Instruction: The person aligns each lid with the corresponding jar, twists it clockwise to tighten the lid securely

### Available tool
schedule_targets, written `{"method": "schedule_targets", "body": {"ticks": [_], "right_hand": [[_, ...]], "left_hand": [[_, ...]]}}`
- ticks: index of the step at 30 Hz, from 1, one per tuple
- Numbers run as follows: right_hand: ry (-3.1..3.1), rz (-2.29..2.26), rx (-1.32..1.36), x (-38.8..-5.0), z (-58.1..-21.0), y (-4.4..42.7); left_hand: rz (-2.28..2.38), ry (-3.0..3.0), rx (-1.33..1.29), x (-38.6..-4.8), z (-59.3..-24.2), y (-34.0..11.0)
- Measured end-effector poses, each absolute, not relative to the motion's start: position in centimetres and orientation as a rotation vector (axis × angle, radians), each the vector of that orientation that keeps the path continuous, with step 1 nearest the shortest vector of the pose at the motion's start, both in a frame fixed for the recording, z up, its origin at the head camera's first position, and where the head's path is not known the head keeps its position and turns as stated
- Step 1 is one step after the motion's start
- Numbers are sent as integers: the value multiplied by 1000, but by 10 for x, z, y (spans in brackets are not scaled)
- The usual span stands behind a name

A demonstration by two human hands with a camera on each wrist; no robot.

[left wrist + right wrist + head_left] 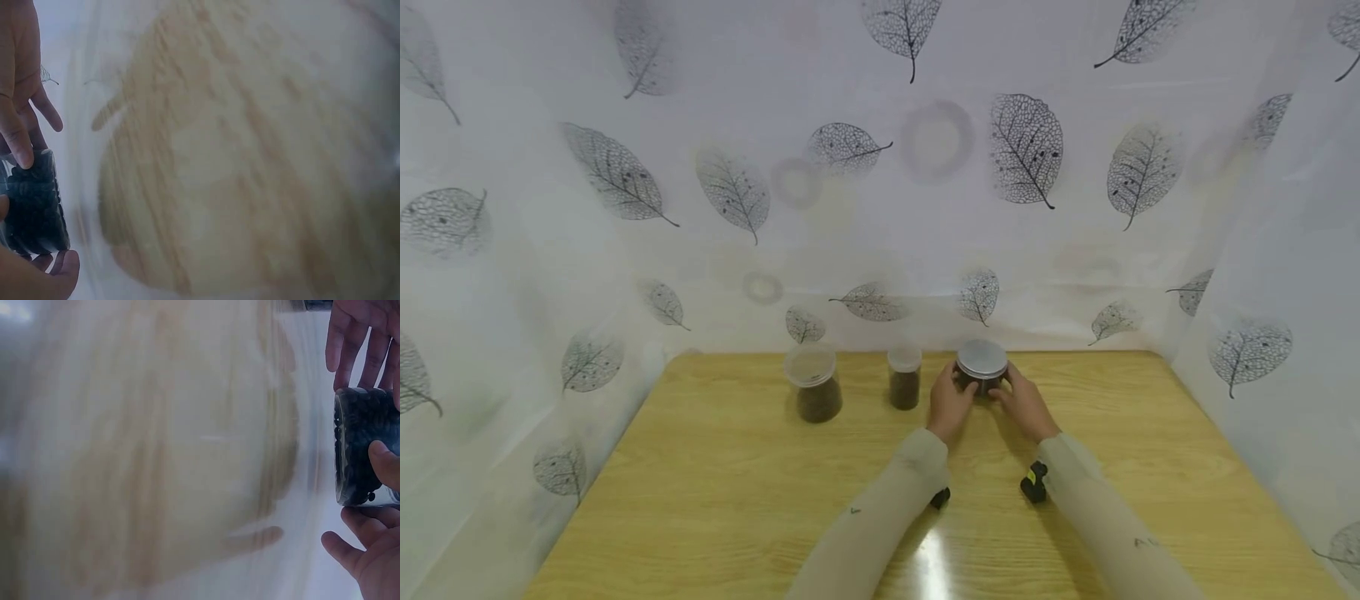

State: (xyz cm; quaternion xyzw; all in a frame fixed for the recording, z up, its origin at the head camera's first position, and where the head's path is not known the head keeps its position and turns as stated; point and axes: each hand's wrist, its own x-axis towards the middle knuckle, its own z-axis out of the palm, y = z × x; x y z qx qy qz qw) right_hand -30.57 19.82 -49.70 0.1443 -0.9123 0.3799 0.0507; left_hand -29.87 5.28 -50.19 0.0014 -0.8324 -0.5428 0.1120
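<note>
Both hands hold a clear jar (982, 367) with a silver lid, near the table's back edge. My left hand (951, 406) grips its left side and my right hand (1026, 408) its right side, both thumbs across the front. Small dark bean-like pieces fill the jar (362, 440) in the right wrist view. There, a gap shows between its base and the tabletop, so it appears slightly raised. The left wrist view shows the jar (34, 206) at the left edge, partly cut off, with fingers above and below it.
Left of the hands stands a narrow jar (904, 387) with a whitish lid and dark contents. Farther left is a wider clear jar (817, 396), also holding dark contents. The glossy wooden table (737, 492) ends at a leaf-patterned curtain (880, 208), which also hangs on both sides.
</note>
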Motion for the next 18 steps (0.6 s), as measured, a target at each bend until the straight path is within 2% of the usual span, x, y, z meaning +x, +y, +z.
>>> {"method": "schedule_targets", "body": {"ticks": [9, 12, 18], "right_hand": [[-2779, 1198, 438, -311, -498, 195], [-2773, 1202, 437, -313, -499, 195], [-2784, 1234, 429, -313, -501, 195]], "left_hand": [[-1631, -2433, 8, -300, -502, 50], [-1618, -2392, -47, -307, -516, 49], [-1576, -2427, -22, -310, -521, 49]]}}
